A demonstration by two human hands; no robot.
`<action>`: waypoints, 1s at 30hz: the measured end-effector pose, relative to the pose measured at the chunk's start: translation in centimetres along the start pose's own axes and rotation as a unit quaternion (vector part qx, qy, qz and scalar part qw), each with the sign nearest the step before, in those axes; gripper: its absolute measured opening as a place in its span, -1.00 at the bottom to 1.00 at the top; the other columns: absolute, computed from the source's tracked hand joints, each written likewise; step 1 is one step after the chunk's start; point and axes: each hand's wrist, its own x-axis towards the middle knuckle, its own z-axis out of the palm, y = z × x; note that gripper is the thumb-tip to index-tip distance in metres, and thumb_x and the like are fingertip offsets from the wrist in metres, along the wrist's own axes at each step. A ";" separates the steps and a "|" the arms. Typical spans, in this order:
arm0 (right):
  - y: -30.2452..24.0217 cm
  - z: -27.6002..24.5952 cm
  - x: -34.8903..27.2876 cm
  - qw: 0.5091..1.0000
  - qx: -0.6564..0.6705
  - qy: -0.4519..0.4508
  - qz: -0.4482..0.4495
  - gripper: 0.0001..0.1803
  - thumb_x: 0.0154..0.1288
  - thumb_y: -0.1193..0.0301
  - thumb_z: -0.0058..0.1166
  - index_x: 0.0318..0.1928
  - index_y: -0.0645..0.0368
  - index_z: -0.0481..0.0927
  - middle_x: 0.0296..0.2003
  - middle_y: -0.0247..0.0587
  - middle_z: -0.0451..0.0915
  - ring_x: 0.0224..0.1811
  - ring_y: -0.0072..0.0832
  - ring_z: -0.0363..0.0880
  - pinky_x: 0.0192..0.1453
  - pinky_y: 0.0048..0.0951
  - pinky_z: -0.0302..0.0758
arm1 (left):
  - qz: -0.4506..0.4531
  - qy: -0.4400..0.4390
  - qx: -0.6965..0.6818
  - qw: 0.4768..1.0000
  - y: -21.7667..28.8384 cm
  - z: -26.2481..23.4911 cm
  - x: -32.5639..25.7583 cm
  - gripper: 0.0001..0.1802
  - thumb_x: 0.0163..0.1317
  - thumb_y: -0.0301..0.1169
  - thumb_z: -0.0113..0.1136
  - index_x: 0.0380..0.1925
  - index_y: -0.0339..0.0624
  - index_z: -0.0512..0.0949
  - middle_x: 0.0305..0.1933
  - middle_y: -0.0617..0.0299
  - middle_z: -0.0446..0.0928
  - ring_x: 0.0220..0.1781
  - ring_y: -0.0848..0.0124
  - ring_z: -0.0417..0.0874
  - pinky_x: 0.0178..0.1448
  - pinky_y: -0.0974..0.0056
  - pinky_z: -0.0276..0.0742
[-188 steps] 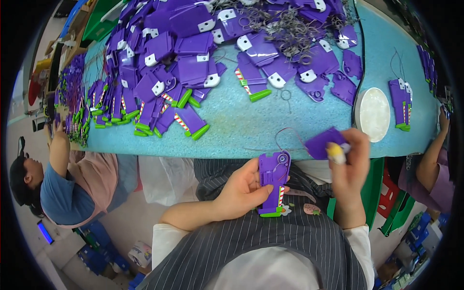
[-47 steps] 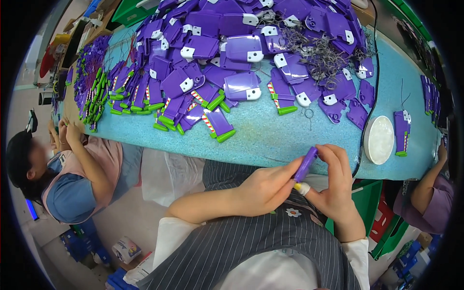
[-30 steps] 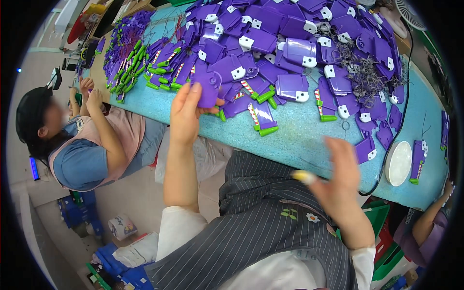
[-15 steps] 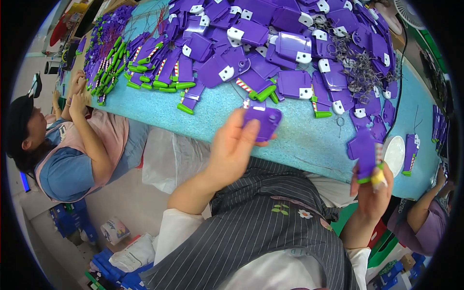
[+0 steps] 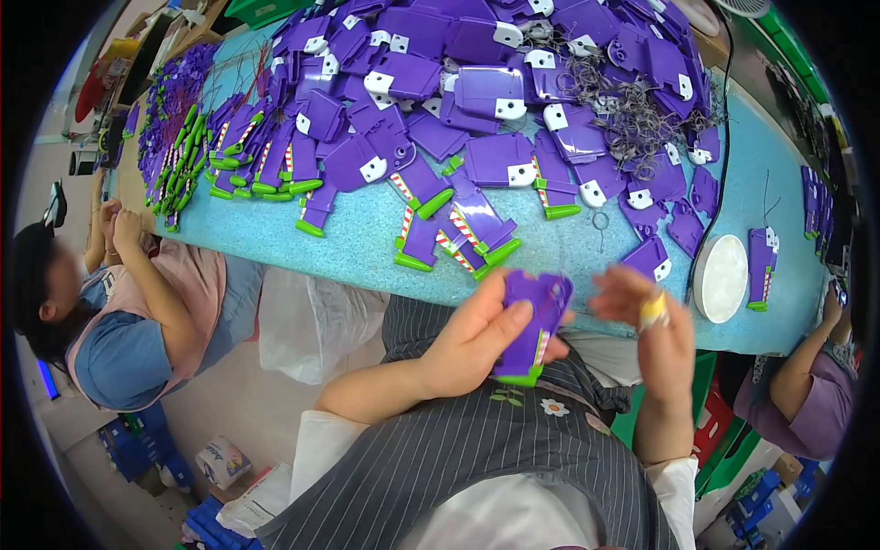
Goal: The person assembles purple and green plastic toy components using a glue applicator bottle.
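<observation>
My left hand (image 5: 481,339) pinches a purple plastic panel (image 5: 536,316) between thumb and fingers, in front of my apron. A green tip and a red-and-white striped strip show at the panel's lower end; the fingers behind it are partly hidden. Apart from it, to the right, my right hand (image 5: 655,325) is raised, its fingers stretched out and blurred, holding nothing I can see. Yellow tape (image 5: 654,312) wraps one of its fingers. Just beyond my left hand, purple wing pieces (image 5: 472,215) with green tips and striped edges lie near the table edge.
A big heap of purple panels (image 5: 490,92) with white corners covers the blue table (image 5: 353,243). Tangled grey rings (image 5: 632,115) lie on its right side. A white oval dish (image 5: 721,280) sits at the right, beside a black cable (image 5: 724,156). Co-workers sit left and right.
The striped, green-tipped piece has gone from my right hand and now shows with the panel in my left. My right hand has opened and moved inward. The whole view has shifted slightly.
</observation>
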 end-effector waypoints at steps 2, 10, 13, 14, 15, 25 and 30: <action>-1.4 0.1 2.6 0.998 0.062 -0.013 -0.020 -0.57 0.32 0.37 -0.20 0.13 0.34 0.41 0.00 -0.01 0.53 -0.15 -0.38 0.58 -0.04 -0.40 0.50 | -0.051 -0.035 0.008 0.998 -0.4 0.2 -0.2 -0.64 0.42 -0.30 -0.22 0.09 -0.28 0.11 0.01 0.02 0.44 -0.15 0.35 0.62 -0.05 0.28 0.57; -3.8 3.2 2.5 0.938 -0.270 0.021 -0.218 -0.74 0.06 0.59 0.10 -0.17 0.37 0.59 -0.48 -0.12 0.54 -0.47 -0.42 0.52 -0.40 -0.46 0.44 | -0.109 -0.010 0.006 0.994 -2.1 -0.7 0.5 -0.65 0.40 -0.39 -0.17 0.13 -0.26 0.16 0.03 0.09 0.44 -0.12 0.39 0.61 -0.06 0.31 0.58; -2.2 3.3 0.6 0.872 -0.367 0.084 -0.312 -0.71 -0.11 0.62 0.23 -0.26 0.32 0.59 -0.56 -0.18 0.47 -0.59 -0.39 0.46 -0.57 -0.47 0.35 | 0.066 0.035 -0.005 0.997 -0.7 0.6 0.2 -0.65 0.40 -0.47 -0.22 0.15 -0.26 0.15 0.10 0.06 0.40 0.05 0.37 0.53 0.12 0.29 0.48; -1.9 3.4 0.3 0.872 -0.368 0.088 -0.311 -0.71 -0.11 0.62 0.23 -0.26 0.32 0.59 -0.56 -0.18 0.47 -0.59 -0.39 0.46 -0.57 -0.47 0.35 | 0.064 0.031 -0.004 0.997 -1.0 0.7 0.2 -0.65 0.40 -0.47 -0.22 0.15 -0.26 0.15 0.10 0.06 0.40 0.05 0.37 0.53 0.12 0.29 0.48; -1.8 3.5 0.0 0.857 -0.389 0.102 -0.323 -0.71 -0.13 0.61 0.23 -0.27 0.31 0.60 -0.57 -0.19 0.46 -0.60 -0.38 0.45 -0.58 -0.46 0.35 | 0.096 0.020 0.026 0.995 -1.2 1.1 0.3 -0.65 0.39 -0.49 -0.22 0.15 -0.28 0.15 0.11 0.05 0.39 0.05 0.38 0.52 0.11 0.29 0.48; -1.8 2.7 -0.8 0.870 -0.398 0.111 -0.270 -0.75 -0.17 0.61 0.23 -0.35 0.28 0.57 -0.60 -0.21 0.42 -0.64 -0.37 0.43 -0.60 -0.41 0.33 | 0.159 0.056 0.297 0.940 -2.8 1.5 -0.4 -0.67 0.30 -0.57 -0.09 0.06 -0.44 0.32 -0.19 0.12 0.59 -0.18 0.48 0.61 -0.11 0.39 0.51; -2.1 2.5 -0.4 0.881 -0.377 0.092 -0.270 -0.76 -0.15 0.60 0.22 -0.35 0.28 0.56 -0.60 -0.21 0.42 -0.64 -0.37 0.42 -0.61 -0.41 0.32 | 0.240 0.059 0.341 0.907 -3.2 1.1 0.5 -0.67 0.25 -0.59 -0.03 0.03 -0.44 0.35 -0.26 0.11 0.62 -0.30 0.49 0.63 -0.21 0.39 0.53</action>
